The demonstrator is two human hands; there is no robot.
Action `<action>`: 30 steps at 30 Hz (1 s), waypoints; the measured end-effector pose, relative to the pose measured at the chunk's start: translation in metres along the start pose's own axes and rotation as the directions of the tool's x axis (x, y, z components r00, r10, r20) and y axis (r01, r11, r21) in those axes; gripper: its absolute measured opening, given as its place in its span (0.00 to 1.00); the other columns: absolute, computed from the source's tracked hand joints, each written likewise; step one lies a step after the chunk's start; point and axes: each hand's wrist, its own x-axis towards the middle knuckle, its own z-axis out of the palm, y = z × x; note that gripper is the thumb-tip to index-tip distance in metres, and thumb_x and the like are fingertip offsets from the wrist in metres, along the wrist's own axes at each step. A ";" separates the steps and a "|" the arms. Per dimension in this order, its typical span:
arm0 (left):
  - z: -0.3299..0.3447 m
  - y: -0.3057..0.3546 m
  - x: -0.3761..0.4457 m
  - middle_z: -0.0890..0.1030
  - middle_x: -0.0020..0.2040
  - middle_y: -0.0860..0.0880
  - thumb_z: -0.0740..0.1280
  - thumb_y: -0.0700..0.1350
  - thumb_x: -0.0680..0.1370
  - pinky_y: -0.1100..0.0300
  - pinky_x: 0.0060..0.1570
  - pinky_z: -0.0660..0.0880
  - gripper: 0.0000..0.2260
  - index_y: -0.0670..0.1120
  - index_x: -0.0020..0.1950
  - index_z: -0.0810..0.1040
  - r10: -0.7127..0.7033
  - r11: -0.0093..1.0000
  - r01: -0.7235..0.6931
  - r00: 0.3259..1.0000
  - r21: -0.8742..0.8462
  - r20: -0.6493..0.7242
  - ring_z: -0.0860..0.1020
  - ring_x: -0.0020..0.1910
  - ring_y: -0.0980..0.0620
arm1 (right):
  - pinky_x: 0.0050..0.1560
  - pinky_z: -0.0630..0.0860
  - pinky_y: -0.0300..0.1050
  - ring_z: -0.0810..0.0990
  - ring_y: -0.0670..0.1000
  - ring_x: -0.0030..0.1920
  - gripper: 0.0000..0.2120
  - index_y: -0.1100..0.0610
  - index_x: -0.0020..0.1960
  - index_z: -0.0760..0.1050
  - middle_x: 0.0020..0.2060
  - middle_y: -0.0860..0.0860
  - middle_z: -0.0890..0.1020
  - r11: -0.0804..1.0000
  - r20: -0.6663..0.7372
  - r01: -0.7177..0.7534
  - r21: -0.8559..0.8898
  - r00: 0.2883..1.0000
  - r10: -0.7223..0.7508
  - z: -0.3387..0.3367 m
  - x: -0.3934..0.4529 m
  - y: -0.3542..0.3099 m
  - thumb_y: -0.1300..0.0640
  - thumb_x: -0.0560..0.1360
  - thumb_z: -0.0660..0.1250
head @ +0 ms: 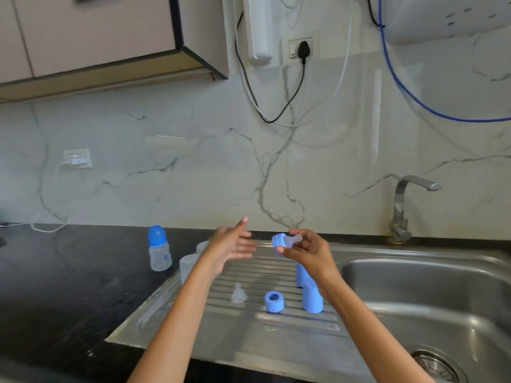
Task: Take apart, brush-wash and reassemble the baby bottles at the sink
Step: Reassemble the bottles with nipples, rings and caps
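We logged the right hand [307, 248], fingers curled round a blue collar with clear teat [284, 242], above the drainboard [249, 335]; left hand [232, 246] beside it, fingers straight, holding nothing; on the drainboard, a loose teat [238, 294], a blue ring [274, 301], two blue caps [311, 295]; far left on the dark surface [69, 286], an assembled bottle [159, 248]; two clear bottle bodies [188, 266] near the drainboard's left edge.

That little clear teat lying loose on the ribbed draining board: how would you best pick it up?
Pinch the teat low down, across its wide base, coming straight from above. It stands base-down and tip-up on the draining board, with bare board all around, so fingers can close from either side. The thin tip looks soft and would likely squash or slip.
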 end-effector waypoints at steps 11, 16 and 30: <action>-0.079 0.010 0.048 0.80 0.43 0.41 0.70 0.46 0.76 0.59 0.44 0.77 0.12 0.36 0.46 0.80 0.191 0.857 -0.052 0.956 0.513 -0.222 0.78 0.38 0.49 | 0.42 0.75 0.33 0.79 0.50 0.45 0.16 0.55 0.50 0.78 0.43 0.55 0.80 0.994 -0.006 -0.061 -0.089 0.998 0.061 0.051 0.001 0.035 0.65 0.66 0.78; -0.094 -0.012 0.073 0.77 0.45 0.49 0.74 0.58 0.69 0.62 0.40 0.67 0.16 0.48 0.44 0.78 0.145 0.550 0.047 0.978 0.834 -0.151 0.75 0.42 0.53 | 0.46 0.78 0.33 0.81 0.48 0.49 0.18 0.59 0.53 0.78 0.46 0.50 0.82 0.983 -0.012 -0.007 -0.183 1.000 0.005 0.048 0.004 0.042 0.64 0.66 0.78; -0.082 -0.026 0.090 0.81 0.54 0.48 0.76 0.62 0.64 0.57 0.56 0.68 0.29 0.45 0.56 0.78 0.160 0.285 0.143 0.968 0.948 -0.194 0.78 0.54 0.49 | 0.42 0.75 0.28 0.79 0.47 0.48 0.17 0.59 0.53 0.78 0.45 0.46 0.81 0.939 -0.033 0.049 -0.340 0.997 -0.064 0.043 0.009 0.042 0.61 0.67 0.78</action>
